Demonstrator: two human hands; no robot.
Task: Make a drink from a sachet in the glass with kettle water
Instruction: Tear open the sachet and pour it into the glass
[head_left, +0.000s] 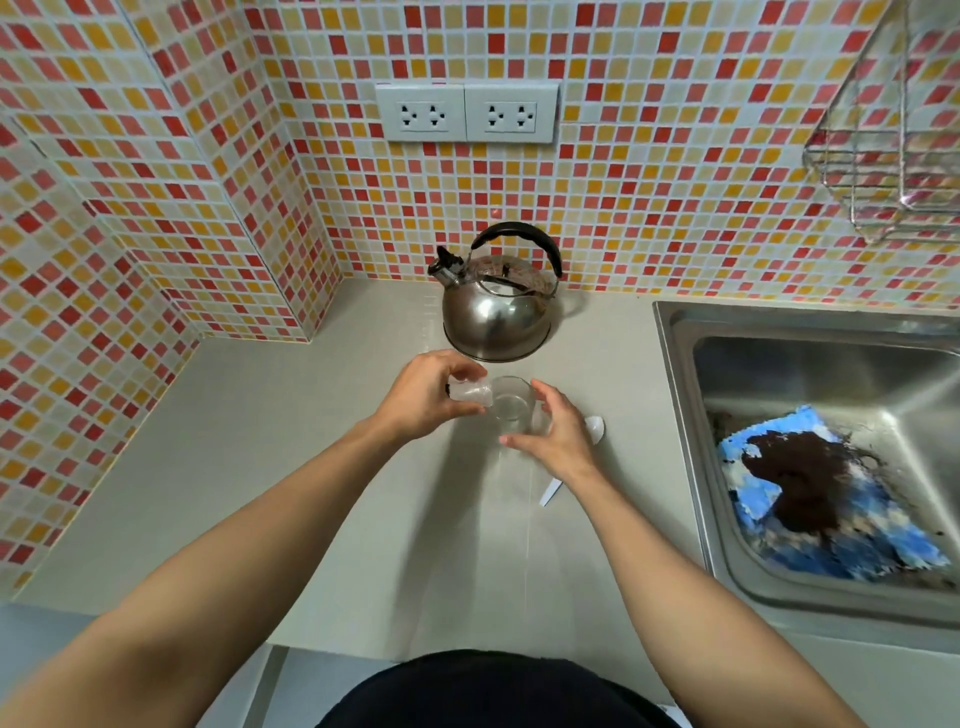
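A clear glass stands on the beige counter in front of a steel kettle with a black handle. My left hand holds a small clear sachet tilted at the glass's left rim. My right hand curves around the glass's right side, fingers touching it. A white plastic spoon lies on the counter just right of the glass, mostly hidden under my right hand and wrist.
A steel sink at the right holds a blue cloth with a dark brown stain. Two wall sockets sit above the kettle. A wire rack hangs at the upper right. Tiled walls close the back and left.
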